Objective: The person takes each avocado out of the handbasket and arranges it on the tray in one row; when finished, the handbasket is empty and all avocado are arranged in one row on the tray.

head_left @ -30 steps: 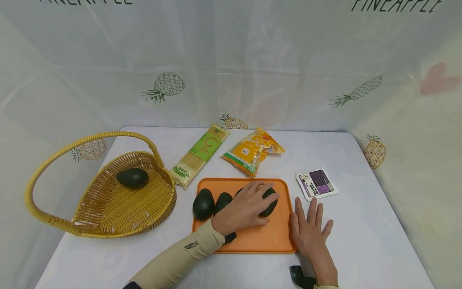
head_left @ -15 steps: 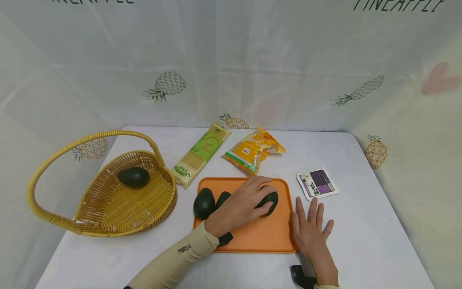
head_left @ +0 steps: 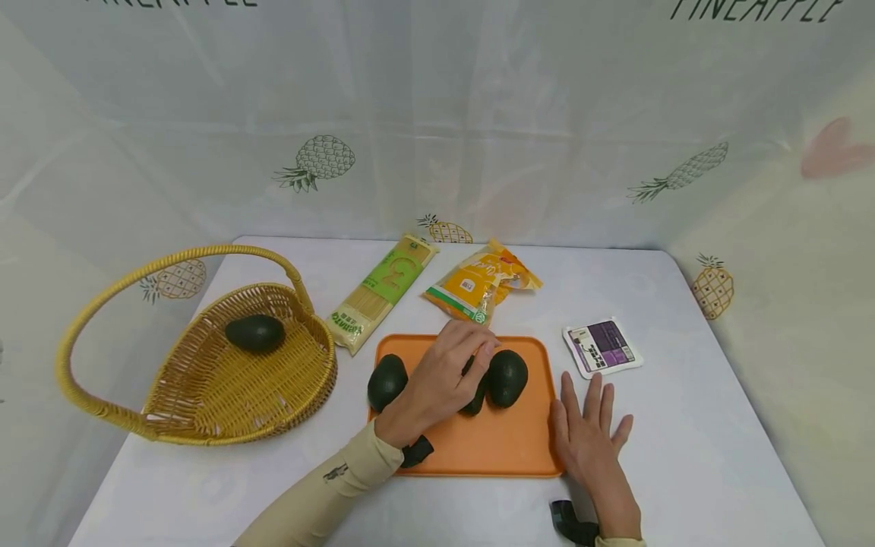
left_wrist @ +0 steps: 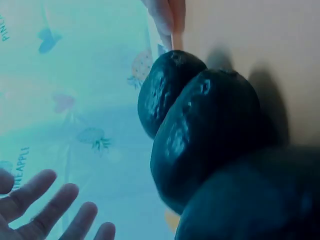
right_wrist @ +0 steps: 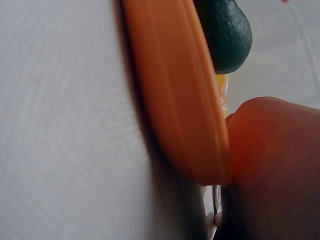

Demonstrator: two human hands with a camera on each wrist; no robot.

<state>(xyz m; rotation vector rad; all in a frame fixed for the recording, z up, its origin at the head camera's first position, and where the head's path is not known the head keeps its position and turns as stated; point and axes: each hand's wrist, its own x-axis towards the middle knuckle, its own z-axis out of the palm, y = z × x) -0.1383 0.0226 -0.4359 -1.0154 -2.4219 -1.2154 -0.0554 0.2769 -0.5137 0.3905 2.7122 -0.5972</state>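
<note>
My left hand (head_left: 443,376) hovers over the orange tray (head_left: 509,452) with its fingers bent downward. In the left wrist view its spread fingers (left_wrist: 52,210) stand apart from the dark green avocados (left_wrist: 205,135). To the right of this hand lies one avocado (head_left: 508,378), beside another avocado (head_left: 475,399) partly covered by the hand. An avocado (head_left: 387,382) sits near the tray's left edge. Whatever lies right under the palm is hidden. My right hand (head_left: 589,444), fingers spread, rests against the tray's right rim, as the thumb base (right_wrist: 275,150) in the right wrist view confirms.
A yellow wicker basket (head_left: 205,410) with a tall handle stands left, holding one avocado (head_left: 255,333). Behind the tray lie a noodle pack (head_left: 383,292) and an orange food bag (head_left: 481,285). A flat white-and-purple packet (head_left: 602,347) lies right of the tray.
My left hand has moved left, off the rightmost avocado it was touching, and now hovers over the middle ones. The right hand has stayed put.
</note>
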